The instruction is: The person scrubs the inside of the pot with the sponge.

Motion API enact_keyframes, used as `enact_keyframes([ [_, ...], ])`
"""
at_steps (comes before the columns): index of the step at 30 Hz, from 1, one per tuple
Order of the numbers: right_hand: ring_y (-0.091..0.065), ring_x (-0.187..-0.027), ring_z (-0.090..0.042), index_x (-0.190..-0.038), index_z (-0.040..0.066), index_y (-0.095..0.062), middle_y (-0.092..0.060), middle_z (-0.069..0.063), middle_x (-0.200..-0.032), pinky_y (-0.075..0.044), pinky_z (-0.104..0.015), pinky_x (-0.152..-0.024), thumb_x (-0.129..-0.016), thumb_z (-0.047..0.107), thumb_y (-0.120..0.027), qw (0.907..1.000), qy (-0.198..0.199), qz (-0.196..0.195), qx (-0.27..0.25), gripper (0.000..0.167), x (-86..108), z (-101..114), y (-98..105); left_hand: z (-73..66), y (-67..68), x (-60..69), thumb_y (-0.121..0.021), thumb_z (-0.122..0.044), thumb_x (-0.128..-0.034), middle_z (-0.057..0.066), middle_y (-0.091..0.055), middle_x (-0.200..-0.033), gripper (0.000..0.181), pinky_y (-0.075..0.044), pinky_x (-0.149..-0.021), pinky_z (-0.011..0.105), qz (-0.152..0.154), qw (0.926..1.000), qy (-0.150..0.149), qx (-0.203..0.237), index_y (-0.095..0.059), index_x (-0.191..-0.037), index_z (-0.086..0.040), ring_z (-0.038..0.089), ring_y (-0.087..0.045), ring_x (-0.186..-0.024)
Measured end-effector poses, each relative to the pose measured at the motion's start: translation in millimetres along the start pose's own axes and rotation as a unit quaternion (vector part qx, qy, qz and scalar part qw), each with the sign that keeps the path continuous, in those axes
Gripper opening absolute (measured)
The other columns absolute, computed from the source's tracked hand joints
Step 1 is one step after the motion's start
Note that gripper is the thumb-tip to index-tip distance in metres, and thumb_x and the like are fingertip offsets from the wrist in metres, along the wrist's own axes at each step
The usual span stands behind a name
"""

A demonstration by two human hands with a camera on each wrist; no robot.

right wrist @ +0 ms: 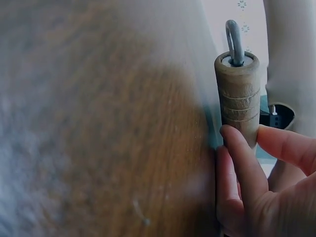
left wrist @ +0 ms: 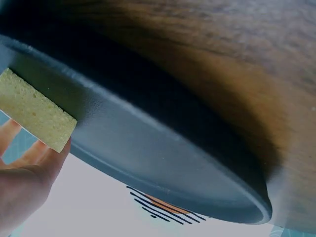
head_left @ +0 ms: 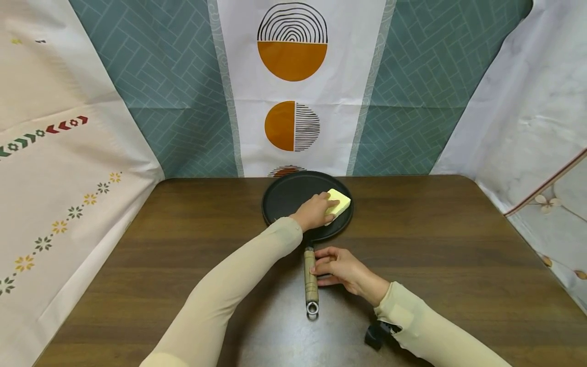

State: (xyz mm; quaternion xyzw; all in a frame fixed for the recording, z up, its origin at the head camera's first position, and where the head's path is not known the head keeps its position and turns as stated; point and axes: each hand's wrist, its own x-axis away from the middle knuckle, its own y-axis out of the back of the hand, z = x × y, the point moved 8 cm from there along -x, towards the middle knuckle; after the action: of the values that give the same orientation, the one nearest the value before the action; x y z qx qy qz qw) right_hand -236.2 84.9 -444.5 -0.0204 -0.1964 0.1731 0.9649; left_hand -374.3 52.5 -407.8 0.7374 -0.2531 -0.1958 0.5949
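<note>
A round black flat pan (head_left: 291, 196) lies at the far middle of the table, its wooden handle (head_left: 311, 289) pointing toward me. My left hand (head_left: 314, 211) grips a pale yellow sponge (head_left: 340, 200) against the right side of the pan's surface. In the left wrist view, the fingers hold the porous sponge (left wrist: 37, 109) inside the pan's raised rim (left wrist: 163, 123). My right hand (head_left: 344, 270) pinches the handle from the right. Thumb and fingers are on either side of the handle (right wrist: 240, 91) in the right wrist view, below its metal hanging ring (right wrist: 234, 42).
The brown wooden table (head_left: 192, 219) extends on both sides of the pan. Behind it hangs a patterned cloth (head_left: 183, 102) in teal and white. Pale cloths (head_left: 59, 178) flank the table. A small black device (head_left: 376, 335) sits by the right wrist.
</note>
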Motion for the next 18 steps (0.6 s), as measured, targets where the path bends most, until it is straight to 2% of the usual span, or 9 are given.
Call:
enact_keyframes([
  [11,-0.063,-0.079,-0.018,-0.128,-0.014,-0.044,-0.059,-0.013,-0.097,-0.056,-0.042,-0.076,-0.084,-0.005,-0.065,1.0,0.003,-0.001,-0.001,0.049,0.0,1.8,1.1,10.2,-0.5,-16.8,-0.055,-0.033,-0.098,0.012,-0.038,-0.148,0.051,-0.045,-0.096,0.042,0.004,0.9987,0.049,-0.016,-0.044,-0.146,-0.022,0.03,-0.044,-0.128],
  [18,-0.064,-0.077,-0.017,-0.126,-0.014,-0.044,-0.059,-0.011,-0.094,-0.056,-0.042,-0.075,-0.084,-0.006,-0.065,1.0,0.006,-0.003,-0.007,0.047,1.0,1.3,0.9,17.0,-1.7,-26.7,-0.052,-0.034,-0.099,0.012,-0.035,-0.15,0.051,-0.045,-0.097,0.043,0.008,0.9979,0.061,-0.017,-0.041,-0.148,-0.023,0.03,-0.041,-0.13],
])
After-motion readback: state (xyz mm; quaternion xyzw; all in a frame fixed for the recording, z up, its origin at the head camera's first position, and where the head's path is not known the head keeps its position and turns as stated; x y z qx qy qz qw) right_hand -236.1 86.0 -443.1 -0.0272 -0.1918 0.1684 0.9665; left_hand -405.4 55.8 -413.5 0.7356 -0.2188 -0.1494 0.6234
